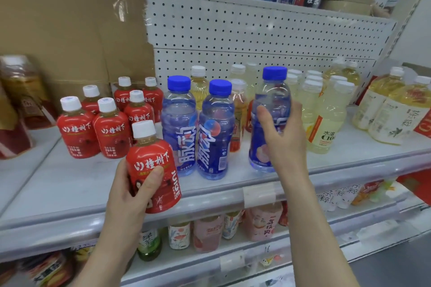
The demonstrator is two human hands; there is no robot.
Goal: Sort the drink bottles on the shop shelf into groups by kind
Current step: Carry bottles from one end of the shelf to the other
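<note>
Head cam | L hand point(130, 189) grips red juice point(154, 161); R hand point(282, 140) grips blue btl point(272, 91) | best: red to red group point(109, 133), blue upright beside blue pair point(213, 137)

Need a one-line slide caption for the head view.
Left hand holds a red juice bottle, right hand a blue-capped bottle, at a partly sorted shelf.

1. A white shelf point(70, 184) carries a clear tag holder point(258, 193) on its front edge.
2. White pegboard point(256, 37) backs it.
3. Brown cardboard point(70, 30) covers the pegboard's left part.
4. Grey floor point(396, 270) shows at lower right.
5. The light is bright and even.
</note>
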